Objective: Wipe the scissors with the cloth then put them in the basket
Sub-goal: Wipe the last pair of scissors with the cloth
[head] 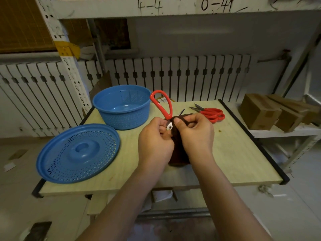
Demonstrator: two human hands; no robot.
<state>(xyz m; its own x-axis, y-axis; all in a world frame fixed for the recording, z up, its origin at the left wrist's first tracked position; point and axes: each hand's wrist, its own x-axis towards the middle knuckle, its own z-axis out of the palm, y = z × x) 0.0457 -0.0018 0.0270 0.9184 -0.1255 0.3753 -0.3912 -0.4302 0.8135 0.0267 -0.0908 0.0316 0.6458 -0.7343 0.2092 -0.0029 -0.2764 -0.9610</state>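
Observation:
My left hand [154,140] grips a pair of red-handled scissors [162,103] near the pivot, one red loop sticking up above the hands. My right hand [196,131] holds a dark brown cloth [178,152] wrapped around the blades; a blade tip pokes out above it. The cloth hangs down between my wrists. An empty blue perforated basket [121,108] stands at the back left of the table. A second pair of red scissors [211,113] lies on the table to the right of my hands.
The blue perforated lid [78,153] lies at the front left of the small wooden table [234,153], overhanging its edge. Cardboard boxes [260,113] sit on a shelf to the right. A white radiator runs behind the table.

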